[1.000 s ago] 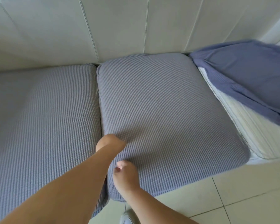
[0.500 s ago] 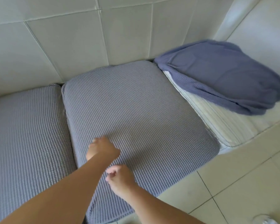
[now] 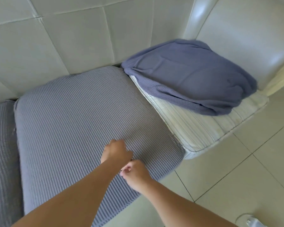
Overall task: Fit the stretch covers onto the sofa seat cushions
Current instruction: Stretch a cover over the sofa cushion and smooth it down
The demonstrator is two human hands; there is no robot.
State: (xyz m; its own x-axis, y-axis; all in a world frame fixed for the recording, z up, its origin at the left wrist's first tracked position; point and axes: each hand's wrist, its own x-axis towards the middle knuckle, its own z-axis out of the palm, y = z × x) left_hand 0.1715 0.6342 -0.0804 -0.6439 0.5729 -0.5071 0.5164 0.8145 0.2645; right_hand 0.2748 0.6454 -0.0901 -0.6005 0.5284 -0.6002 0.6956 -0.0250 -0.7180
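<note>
The middle seat cushion (image 3: 82, 115) wears a tight grey-blue ribbed stretch cover. The left cushion (image 3: 2, 153) is covered the same way. The right cushion (image 3: 195, 128) is bare white, and a loose blue cover (image 3: 190, 76) lies crumpled on its back half. My left hand (image 3: 116, 151) is curled into a loose fist on the front right part of the middle cushion. My right hand (image 3: 134, 174) hovers just in front of it, fingers curled, almost touching the left. Nothing shows inside either hand.
The white padded sofa back (image 3: 69, 38) and the armrest (image 3: 246, 33) close off the far side and the right. Pale floor tiles (image 3: 236, 169) run along the sofa front. A shoe tip (image 3: 252, 222) shows at the bottom right.
Both hands have left the gap between the left and middle cushions and moved right across the middle cushion. The view has swung right, showing more of the bare cushion.
</note>
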